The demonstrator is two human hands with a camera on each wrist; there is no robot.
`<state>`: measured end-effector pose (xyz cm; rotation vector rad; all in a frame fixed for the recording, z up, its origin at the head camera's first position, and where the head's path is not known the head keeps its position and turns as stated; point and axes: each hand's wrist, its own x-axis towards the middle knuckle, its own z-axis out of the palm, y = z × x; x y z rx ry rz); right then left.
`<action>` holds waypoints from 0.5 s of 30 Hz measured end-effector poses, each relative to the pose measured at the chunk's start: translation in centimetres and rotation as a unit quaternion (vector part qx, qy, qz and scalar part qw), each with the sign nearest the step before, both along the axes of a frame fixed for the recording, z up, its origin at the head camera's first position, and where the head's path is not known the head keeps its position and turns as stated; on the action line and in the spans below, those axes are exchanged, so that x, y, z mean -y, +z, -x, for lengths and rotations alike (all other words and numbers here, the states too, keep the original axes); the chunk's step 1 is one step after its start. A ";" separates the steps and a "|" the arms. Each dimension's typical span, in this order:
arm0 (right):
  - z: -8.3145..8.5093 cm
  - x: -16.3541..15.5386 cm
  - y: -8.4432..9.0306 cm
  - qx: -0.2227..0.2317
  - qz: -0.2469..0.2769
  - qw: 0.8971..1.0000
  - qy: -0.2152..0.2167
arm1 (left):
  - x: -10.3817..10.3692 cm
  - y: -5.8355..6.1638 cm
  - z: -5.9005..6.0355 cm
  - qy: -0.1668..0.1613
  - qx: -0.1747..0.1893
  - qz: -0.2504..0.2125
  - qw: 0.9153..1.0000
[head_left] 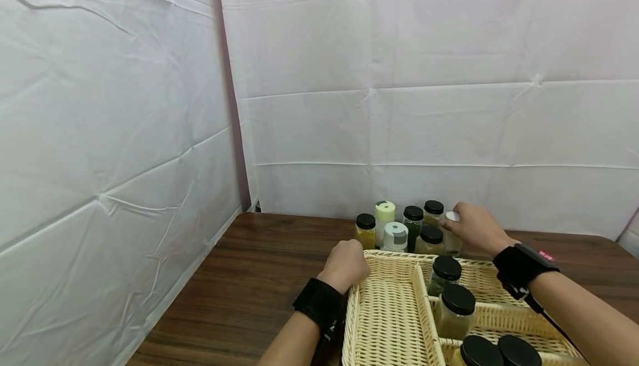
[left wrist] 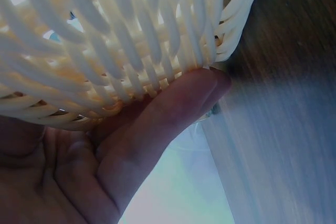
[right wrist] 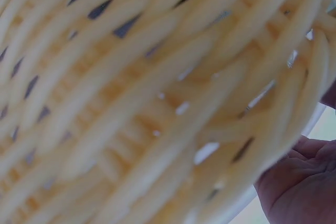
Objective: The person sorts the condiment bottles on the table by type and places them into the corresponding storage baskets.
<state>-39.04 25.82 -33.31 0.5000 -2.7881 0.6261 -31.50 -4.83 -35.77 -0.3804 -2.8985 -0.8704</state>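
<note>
A cream wicker basket [head_left: 394,256] with dividers stands on a dark wooden table [head_left: 239,277]. My left hand [head_left: 345,263] grips its far left corner, fingers curled over the rim. In the left wrist view a finger [left wrist: 168,114] presses against the basket's woven wall [left wrist: 131,35]. My right hand [head_left: 474,227] reaches past the basket's far edge and curls round a white-lidded jar [head_left: 452,217] at the right end of a cluster of jars. The right wrist view is filled by blurred wicker [right wrist: 131,103], with my palm [right wrist: 299,182] at the lower right.
Behind the basket stand several spice jars: a yellow one [head_left: 365,230], a pale-green-capped bottle [head_left: 385,213], a grey-capped one [head_left: 395,235] and black-lidded ones [head_left: 431,238]. Black-lidded jars [head_left: 456,308] sit in the basket's right compartments. White sheets wall in the left and back.
</note>
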 end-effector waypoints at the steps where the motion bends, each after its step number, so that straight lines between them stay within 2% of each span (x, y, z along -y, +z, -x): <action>1: 0.0 0.0 0.0 0.000 0.000 1.000 0.000 | 0.0 0.0 0.0 0.000 0.000 0.000 1.000; 15: -0.4 0.1 -0.1 -0.024 0.005 1.000 0.009 | 0.0 -0.1 0.4 0.000 0.004 -0.002 1.000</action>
